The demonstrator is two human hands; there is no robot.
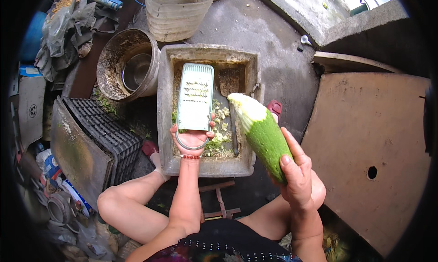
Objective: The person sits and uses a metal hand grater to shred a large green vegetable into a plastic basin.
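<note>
My left hand holds a flat metal hand grater by its lower end, with the wire loop handle across the palm. Pale shreds cling to the grater's teeth. A long green gourd is gripped near its bottom by my right hand; its upper end is pale and worn down. The gourd leans up and left, apart from the grater. Under both lies a worn rectangular tub with pale green shreds in it. A small shovel with a dark handle rests along the tub's right side.
Behind the tub stands a translucent plastic basin. A crusted bucket with a metal pot inside is at the upper left. Black plastic crates and a board lean at left. A large brown board lies at right.
</note>
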